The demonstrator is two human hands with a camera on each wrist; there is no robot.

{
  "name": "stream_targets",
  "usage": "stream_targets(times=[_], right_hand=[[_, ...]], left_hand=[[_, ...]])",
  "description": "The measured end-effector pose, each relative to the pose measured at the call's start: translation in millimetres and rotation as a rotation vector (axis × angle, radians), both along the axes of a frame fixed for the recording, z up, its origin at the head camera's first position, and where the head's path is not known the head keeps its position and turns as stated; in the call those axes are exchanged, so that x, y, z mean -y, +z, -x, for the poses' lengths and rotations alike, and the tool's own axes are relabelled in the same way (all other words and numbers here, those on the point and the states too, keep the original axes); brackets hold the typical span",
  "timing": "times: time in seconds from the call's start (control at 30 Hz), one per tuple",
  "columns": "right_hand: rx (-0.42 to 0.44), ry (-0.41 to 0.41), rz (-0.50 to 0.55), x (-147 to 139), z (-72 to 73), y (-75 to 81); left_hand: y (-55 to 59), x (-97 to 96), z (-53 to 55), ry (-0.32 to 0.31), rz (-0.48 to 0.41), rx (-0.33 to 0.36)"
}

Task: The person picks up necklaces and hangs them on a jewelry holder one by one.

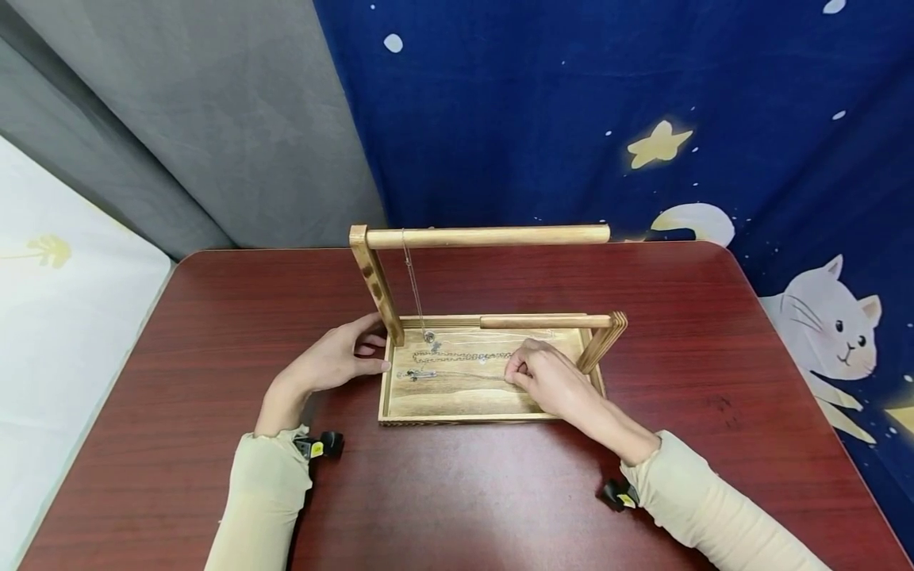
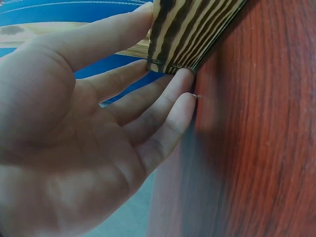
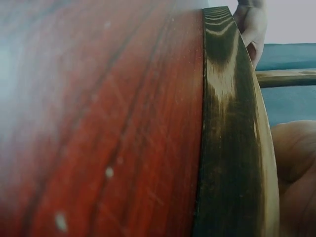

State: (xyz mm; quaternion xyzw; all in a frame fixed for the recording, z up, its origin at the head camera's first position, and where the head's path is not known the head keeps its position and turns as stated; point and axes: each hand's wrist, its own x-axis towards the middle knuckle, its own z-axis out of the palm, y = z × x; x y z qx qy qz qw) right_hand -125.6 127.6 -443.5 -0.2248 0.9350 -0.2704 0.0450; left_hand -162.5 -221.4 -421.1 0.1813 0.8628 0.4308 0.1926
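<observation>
A wooden jewelry stand [image 1: 464,419] with a shallow tray base sits on the table. My left hand [image 1: 339,353] holds its left side, thumb on the rim; the left wrist view shows fingertips against the lower edge of the striped wood [image 2: 197,29]. Over the tray, my right hand [image 1: 553,385] pinches the right end of a thin necklace [image 1: 464,374], whose pendant [image 1: 421,374] lies at the left. Behind it lies a darker chain necklace [image 1: 450,359]. Another necklace [image 1: 412,281] hangs from the upper bar [image 1: 485,236]. The right fingertips are hidden in the right wrist view.
A shorter, lower bar [image 1: 546,321] extends leftward from the right post [image 1: 601,345]. The left post [image 1: 380,289] carries the upper bar. Beneath everything is a reddish-brown table [image 1: 457,492]. Grey [image 1: 214,103] and blue [image 1: 535,119] curtains hang behind it.
</observation>
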Motion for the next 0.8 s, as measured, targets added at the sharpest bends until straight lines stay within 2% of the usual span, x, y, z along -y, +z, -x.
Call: stream_targets(times=[0.5, 0.8], right_hand=[[0.031, 0.003, 0.083, -4.1, -3.2, 15.2], [0.109, 0.005, 0.154, -6.8, -2.6, 20.2]], left_hand=[[-1.8, -0.4, 0.1, 0.001, -0.016, -0.003], [-3.2, -0.4, 0.9, -0.01, -0.018, -0.011]])
